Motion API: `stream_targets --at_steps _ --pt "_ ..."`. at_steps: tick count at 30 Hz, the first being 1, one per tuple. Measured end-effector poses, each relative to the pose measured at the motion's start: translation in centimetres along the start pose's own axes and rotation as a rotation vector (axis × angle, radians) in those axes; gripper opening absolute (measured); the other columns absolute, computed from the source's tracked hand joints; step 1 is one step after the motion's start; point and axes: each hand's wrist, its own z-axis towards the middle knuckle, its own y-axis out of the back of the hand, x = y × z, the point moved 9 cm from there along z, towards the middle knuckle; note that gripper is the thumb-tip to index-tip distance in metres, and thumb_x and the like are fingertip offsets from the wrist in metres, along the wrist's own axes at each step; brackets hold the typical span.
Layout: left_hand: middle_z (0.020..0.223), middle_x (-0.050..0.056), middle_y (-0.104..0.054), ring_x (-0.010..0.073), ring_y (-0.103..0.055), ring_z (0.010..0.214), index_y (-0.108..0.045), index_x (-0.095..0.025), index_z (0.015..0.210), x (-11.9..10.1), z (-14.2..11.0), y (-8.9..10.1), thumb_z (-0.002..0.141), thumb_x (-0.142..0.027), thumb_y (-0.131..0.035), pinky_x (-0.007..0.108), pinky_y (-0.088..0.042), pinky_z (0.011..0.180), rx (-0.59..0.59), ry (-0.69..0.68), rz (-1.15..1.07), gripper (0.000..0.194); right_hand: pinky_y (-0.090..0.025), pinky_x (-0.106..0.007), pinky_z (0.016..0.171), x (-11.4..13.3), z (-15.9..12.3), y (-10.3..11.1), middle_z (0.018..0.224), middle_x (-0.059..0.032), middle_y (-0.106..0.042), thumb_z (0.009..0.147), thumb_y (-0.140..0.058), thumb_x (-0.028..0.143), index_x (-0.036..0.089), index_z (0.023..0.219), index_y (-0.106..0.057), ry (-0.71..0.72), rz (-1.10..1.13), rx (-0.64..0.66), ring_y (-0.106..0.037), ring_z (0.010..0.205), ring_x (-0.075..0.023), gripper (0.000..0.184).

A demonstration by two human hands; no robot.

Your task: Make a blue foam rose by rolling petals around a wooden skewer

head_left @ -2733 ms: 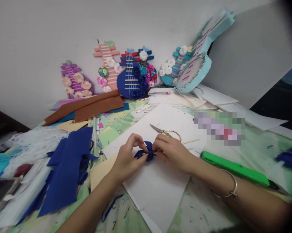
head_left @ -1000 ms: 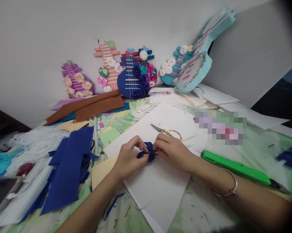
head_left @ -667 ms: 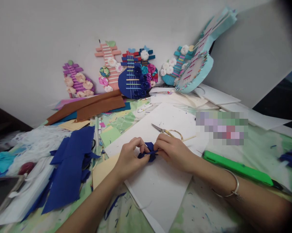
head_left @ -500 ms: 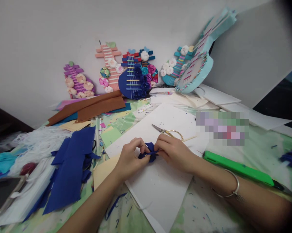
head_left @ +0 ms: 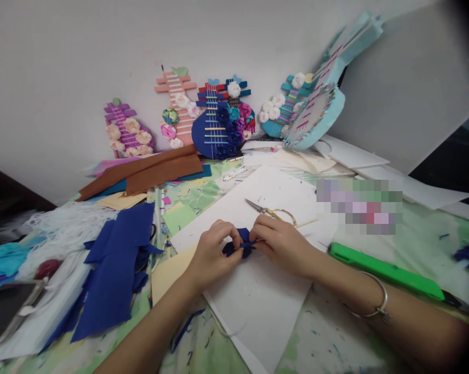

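Between my two hands is a small piece of dark blue crepe paper (head_left: 242, 236), bunched and folded, over a white sheet (head_left: 258, 317). My left hand (head_left: 215, 252) pinches its left side between thumb and fingers. On the other side, my right hand (head_left: 279, 239) grips the same piece with closed fingertips. The fingers partly cover it, so its full shape is hidden. Just beyond my right hand lie scissors (head_left: 268, 210) with gold handles, blades pointing up and left. A thin pale stick (head_left: 308, 222) rests beside the scissor handles.
Blue crepe paper sheets (head_left: 113, 275) lie on the left, near white strings (head_left: 70, 234) and a phone (head_left: 10, 311). A green utility knife (head_left: 386, 270) is at right. Decorated paper instruments, including a blue one (head_left: 205, 132), lean on the wall behind brown paper (head_left: 156, 174).
My fingers have shifted slightly on the blue crepe paper, which both hands still hold. The whole view has moved a little; the scissors and other things lie as before.
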Motion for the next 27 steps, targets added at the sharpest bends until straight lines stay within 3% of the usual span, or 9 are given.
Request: stream_targets --at_steps 4,13,22,27 --pt "0.075 0.002 -0.06 0.0184 -0.054 0.08 -0.053 -0.021 0.071 -0.8 -0.1 0.2 0.071 -0.008 -0.058 0.03 -0.043 0.072 -0.03 -0.082 0.018 0.014 -0.037 -0.024 0.065 0.0 0.0 0.3 0.079 -0.0031 -0.055 0.08 -0.048 0.007 0.017 0.081 -0.057 -0.001 -0.001 -0.03 -0.051 0.073 -0.0136 0.014" --pt "0.077 0.003 -0.062 0.019 -0.054 0.08 -0.056 -0.021 0.078 -1.2 -0.3 0.8 0.076 -0.015 -0.06 0.032 -0.044 0.073 -0.128 -0.117 0.087 0.007 -0.038 -0.024 0.064 -0.3 -0.1 0.4 0.081 -0.0024 -0.056 0.082 -0.051 0.012 0.018 0.083 -0.057 -0.017 0.026 -0.057 -0.052 0.073 -0.0134 0.008" --pt "0.077 0.001 -0.06 0.0158 -0.057 0.077 -0.055 -0.019 0.074 0.2 -0.2 1.5 0.073 -0.014 -0.063 0.028 -0.044 0.071 -0.135 -0.009 0.002 0.01 -0.042 -0.025 0.067 -0.3 0.0 0.4 0.09 -0.004 -0.058 0.083 -0.054 0.017 0.018 0.095 -0.056 0.008 0.07 0.004 -0.054 0.075 -0.0134 0.012" --pt "0.076 -0.001 -0.06 0.0147 -0.058 0.076 -0.054 -0.019 0.074 1.5 -0.2 2.4 0.072 -0.014 -0.064 0.027 -0.044 0.072 -0.203 0.078 -0.034 0.011 -0.042 -0.024 0.064 -2.2 0.4 1.1 0.093 -0.0062 -0.059 0.083 -0.053 0.017 0.016 0.096 -0.053 -0.072 0.115 0.004 -0.055 0.067 -0.0107 0.013"
